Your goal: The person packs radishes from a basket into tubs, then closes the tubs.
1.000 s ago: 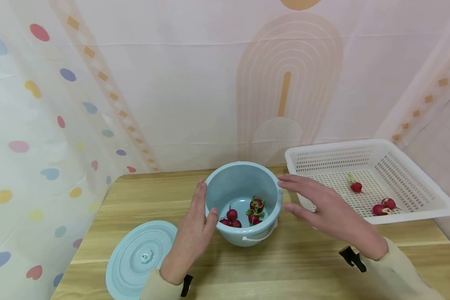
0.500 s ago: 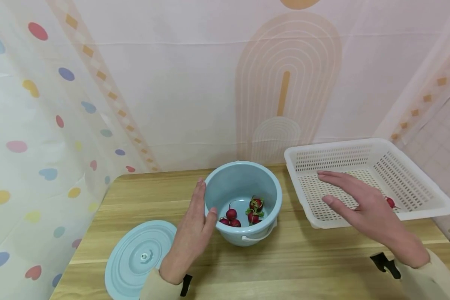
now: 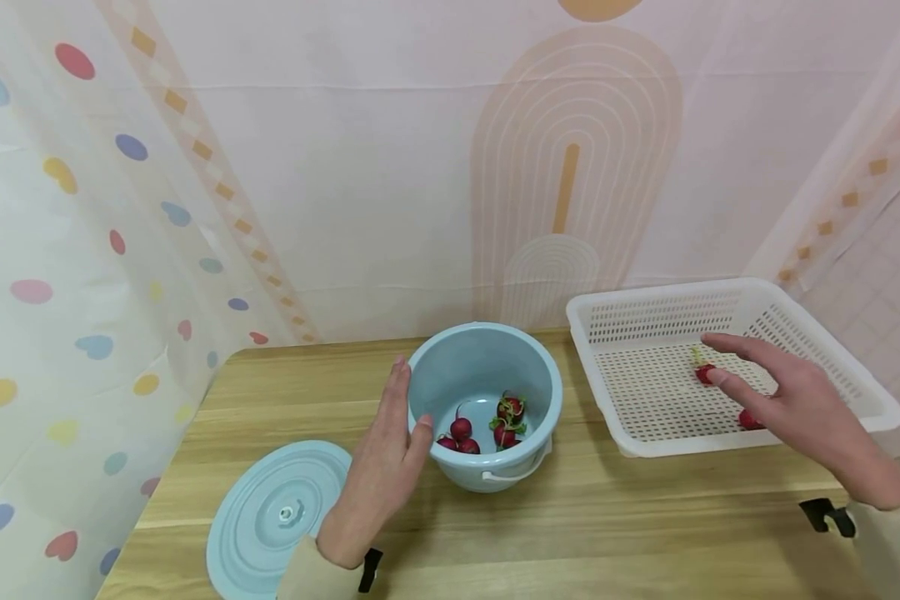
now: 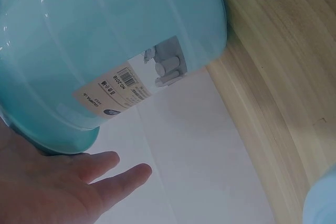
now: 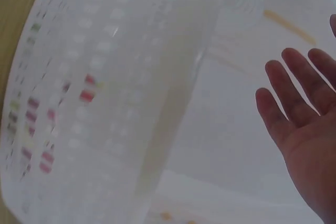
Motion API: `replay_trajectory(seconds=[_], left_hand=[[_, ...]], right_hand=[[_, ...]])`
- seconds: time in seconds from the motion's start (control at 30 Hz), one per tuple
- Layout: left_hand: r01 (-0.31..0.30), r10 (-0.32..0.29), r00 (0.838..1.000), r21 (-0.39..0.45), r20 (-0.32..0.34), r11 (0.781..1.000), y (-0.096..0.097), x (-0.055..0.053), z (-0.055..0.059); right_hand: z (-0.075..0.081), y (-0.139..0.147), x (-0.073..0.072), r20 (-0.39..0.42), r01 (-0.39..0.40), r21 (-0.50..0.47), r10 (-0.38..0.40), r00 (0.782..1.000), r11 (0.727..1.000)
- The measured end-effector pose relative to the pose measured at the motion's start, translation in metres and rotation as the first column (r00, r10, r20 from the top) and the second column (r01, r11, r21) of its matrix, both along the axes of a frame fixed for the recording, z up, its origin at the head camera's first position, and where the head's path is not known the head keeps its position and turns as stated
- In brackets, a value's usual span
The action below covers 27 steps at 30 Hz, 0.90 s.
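A light blue bucket stands on the table with several red radishes inside, some with green leaf stubs. My left hand rests along its left rim, fingers extended. In the left wrist view the bucket's side carries a paper label, and the hand's palm lies by the rim. My right hand hovers over a white perforated basket, fingers spread and holding nothing. Near its fingertips a radish lies in the basket; another radish is partly behind the hand.
A round blue lid lies on the wooden table, left of the bucket and partly behind my left forearm. The bucket's white handle hangs down at its front right. A patterned curtain rises behind the table.
My right hand has moved right, from beside the bucket's right rim to above the white basket. The left hand and the bucket have stayed in place.
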<state>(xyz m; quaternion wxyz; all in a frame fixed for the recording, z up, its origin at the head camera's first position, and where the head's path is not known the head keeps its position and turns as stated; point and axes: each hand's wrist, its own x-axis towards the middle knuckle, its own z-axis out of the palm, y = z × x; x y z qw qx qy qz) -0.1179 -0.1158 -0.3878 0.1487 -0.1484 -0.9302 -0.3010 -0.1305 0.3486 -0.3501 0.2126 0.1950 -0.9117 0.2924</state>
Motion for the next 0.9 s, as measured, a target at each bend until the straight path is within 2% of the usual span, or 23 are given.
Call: replay_trajectory(seconds=[0.1, 0.23, 0.43, 0.67, 0.8, 0.9], left_hand=[[0.001, -0.001, 1.000, 0.001, -0.004, 1.000, 0.000, 0.000, 0.000], [0.004, -0.004, 1.000, 0.002, -0.010, 1.000, -0.001, 0.000, 0.000], [0.000, 0.000, 1.000, 0.002, -0.003, 1.000, -0.001, -0.001, 0.001], [-0.006, 0.006, 1.000, -0.001, 0.007, 1.000, -0.001, 0.000, 0.000], [-0.010, 0.010, 1.000, -0.001, 0.010, 1.000, -0.001, -0.001, 0.000], [-0.005, 0.005, 1.000, -0.001, 0.002, 1.000, 0.000, -0.001, 0.000]], right_hand=[[-0.006, 0.016, -0.007, -0.015, 0.003, 0.012, -0.003, 1.000, 1.000], [-0.010, 0.037, -0.013, 0.022, 0.020, 0.027, -0.021, 1.000, 0.999], [-0.011, 0.064, -0.020, 0.153, 0.044, 0.078, -0.055, 0.987, 0.996], [-0.013, 0.083, -0.032, 0.319, 0.012, 0.110, -0.046, 0.947, 0.994], [-0.013, 0.088, -0.038, 0.403, 0.004, 0.148, -0.064, 0.913, 0.989], [-0.014, 0.090, -0.042, 0.469, -0.017, 0.181, -0.071, 0.880, 0.983]])
